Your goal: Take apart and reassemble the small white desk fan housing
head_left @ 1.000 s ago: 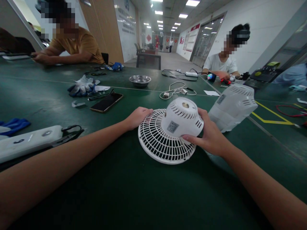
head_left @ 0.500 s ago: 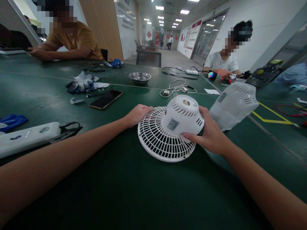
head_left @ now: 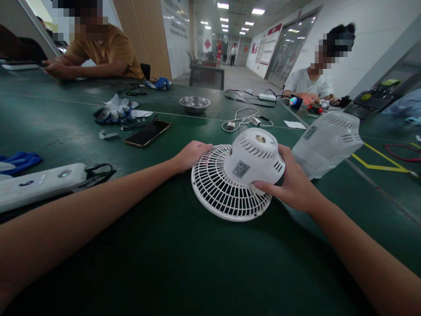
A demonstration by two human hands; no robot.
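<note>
A white fan head, made up of a round slotted motor housing over a wide grille, lies grille-down on the green table. My left hand is closed on the grille's far left rim, its fingertips partly hidden. On the right side, my right hand wraps round the motor housing, thumb in front and fingers behind it. A grey label faces me on the housing. Just beyond my right hand stands a white slotted plastic part, probably the fan's base, with a clear wrapping round its lower portion.
Around lie a phone, work gloves, a metal bowl, a white cable and a white elongated device. Two people sit across the table, one on the left, one on the right.
The whole view has shifted slightly, so everything appears a little to the right and higher. Both hands keep their hold on the fan head, which otherwise looks the same.
</note>
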